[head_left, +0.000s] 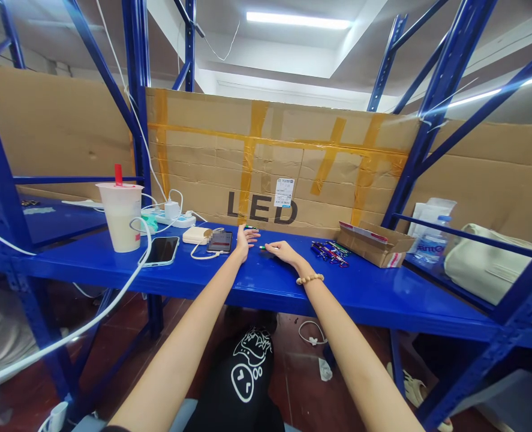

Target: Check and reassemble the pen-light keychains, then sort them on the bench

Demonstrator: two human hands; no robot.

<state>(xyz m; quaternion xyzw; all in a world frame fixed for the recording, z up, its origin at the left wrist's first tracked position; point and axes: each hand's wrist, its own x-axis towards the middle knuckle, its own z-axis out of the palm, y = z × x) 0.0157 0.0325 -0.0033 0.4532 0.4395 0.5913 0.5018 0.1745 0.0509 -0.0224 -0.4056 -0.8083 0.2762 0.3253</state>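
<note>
My left hand (pixel 245 241) is just above the blue tabletop, near the middle. Its fingers are partly stretched to the right, and a small slim green-and-dark piece (pixel 252 227) shows at the thumb and forefinger. To the right, my right hand (pixel 284 252) is closed in a pinch, with a beaded bracelet at the wrist. A small slim green-and-white piece (pixel 263 248) sticks out of its fingertips towards the left hand. Both pieces are too small to name. Beside the right hand lies a pile of coloured metal clips (pixel 330 253), blue, red, purple and green.
An open cardboard box (pixel 376 243) stands right of the pile. On the left are a drink cup (pixel 122 219), a phone (pixel 161 251), a darker phone (pixel 219 241), a white power bank (pixel 197 234) and a power strip (pixel 176 219). A white cable crosses the left foreground. Cardboard (pixel 194 162) walls the back.
</note>
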